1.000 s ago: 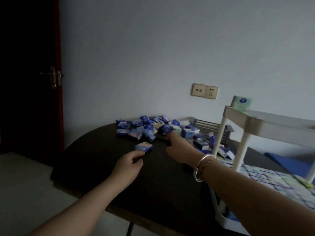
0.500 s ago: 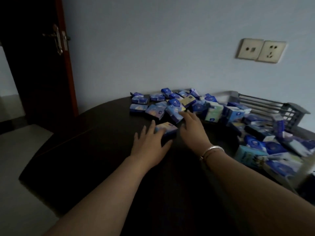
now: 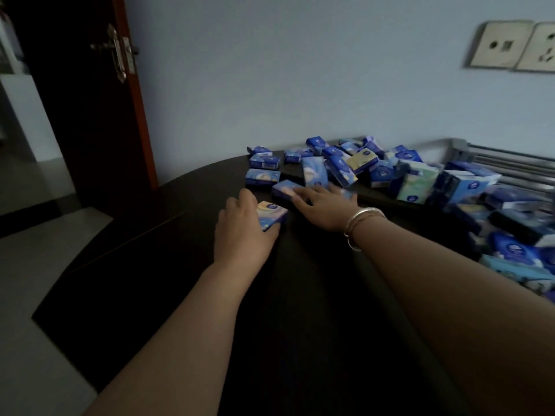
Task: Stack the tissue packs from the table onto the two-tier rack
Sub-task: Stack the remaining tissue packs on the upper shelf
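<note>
- The step in hand looks like the pick-up: the person is gathering tissue packs off the dark table (image 3: 300, 325) before any carry to the rack.
- The left hand (image 3: 240, 226) is curling round a pale blue-and-cream tissue pack (image 3: 271, 214), fingers over its far side and thumb under its near edge; the pack is sitting at the near edge of the heap, apart from the others.
- The right hand (image 3: 326, 202) is lying with fingers stretched flat, its fingertips touching a dark blue tissue pack (image 3: 285, 187) just beyond; it is gripping nothing yet, though the fingers are smeared by blur.
- The heap of tissue packs (image 3: 375, 169) is spreading along the back of the table towards the right, many packs tilted or leaning on one another.
- Next, I judge, the right hand needs to close on the dark blue pack, then both hands have to lift clear and swing right towards the rack without nudging the leaning packs.
- The two-tier rack is not showing in this view, so its free space cannot be judged.
- A grey barred metal frame (image 3: 510, 160) is standing behind the heap, cut off at the right edge; its purpose is unclear.
- Dim light is hiding the print on the packs and the packs at far right.
</note>
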